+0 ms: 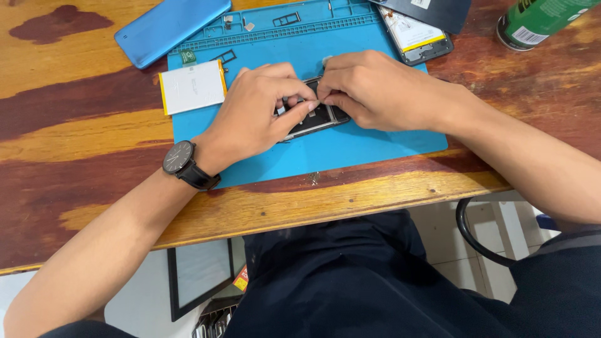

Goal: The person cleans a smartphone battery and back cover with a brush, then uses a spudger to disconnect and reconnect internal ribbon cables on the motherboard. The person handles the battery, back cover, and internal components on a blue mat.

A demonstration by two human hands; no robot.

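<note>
Seen from above, two bare hands meet over an opened smartphone frame (316, 119) that lies at the middle of a blue repair mat (350, 147) on a worn wooden table (81, 144). The left hand (256, 116), with a black wristwatch (184, 164) on its wrist, curls over the left part of the phone, its thumb and forefinger pinched together on a small part at the phone's upper edge; that part is too small to name. The right hand (372, 91) comes in from the right, its fingertips pressed down and closed on the same spot, touching those of the left hand. Just to the left of the hands, a flat white battery with yellow edges (192, 86) rests half on the mat. A blue phone back cover (170, 28) lies at the upper left, partly on the table. At the upper right sit a second opened phone (416, 34) and a green spray can (541, 19). Small loose parts lie in the mat's tray compartments (275, 22) along its far edge.
</note>
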